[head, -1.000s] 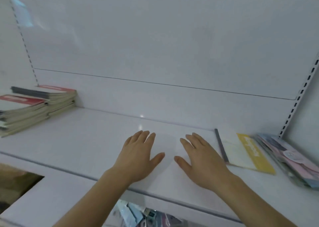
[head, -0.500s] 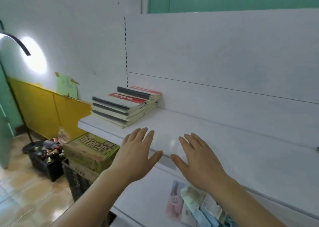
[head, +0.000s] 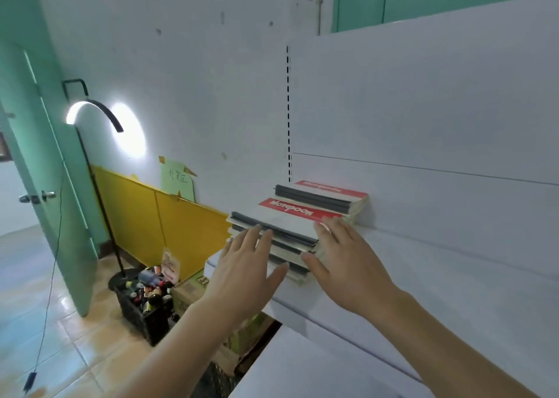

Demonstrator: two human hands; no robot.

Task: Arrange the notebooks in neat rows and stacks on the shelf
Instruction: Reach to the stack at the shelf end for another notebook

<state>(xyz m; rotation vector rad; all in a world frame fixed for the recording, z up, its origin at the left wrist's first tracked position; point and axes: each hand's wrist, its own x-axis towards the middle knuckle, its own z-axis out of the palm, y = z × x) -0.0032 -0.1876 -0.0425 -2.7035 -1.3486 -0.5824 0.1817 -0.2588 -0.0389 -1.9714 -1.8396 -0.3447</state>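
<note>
Two uneven piles of notebooks sit at the left end of the white shelf (head: pixel 453 291), and both hands are reaching for the nearer one with fingers straight and spread, holding nothing. Going left to right: the left hand (head: pixel 245 273) is at the front left of the front stack (head: pixel 281 231), its fingertips by the dark spines near the top, though contact is hard to confirm; the right hand (head: pixel 348 267) comes in at the stack's right side, thumb by the lower books. Behind it, close to the shelf's back panel, lies the rear stack (head: pixel 326 196), topped by a red-banded cover. The step in hand looks like squaring up the front stack. To do it well, I would press flat palms against opposite sides, nudge the fanned spines flush, and keep the pile back from the shelf's left edge, since its lower books sit close to that corner and could slide off. Lifting the whole pile at once seems risky; the thin covers would likely slip. As for containers, a black crate (head: pixel 148 310) stands on the tiled floor below the shelf's left end, filled with small bottles and cans too blurred to name, and a cardboard box (head: pixel 190 291) beside it is mostly hidden by the left arm.
</note>
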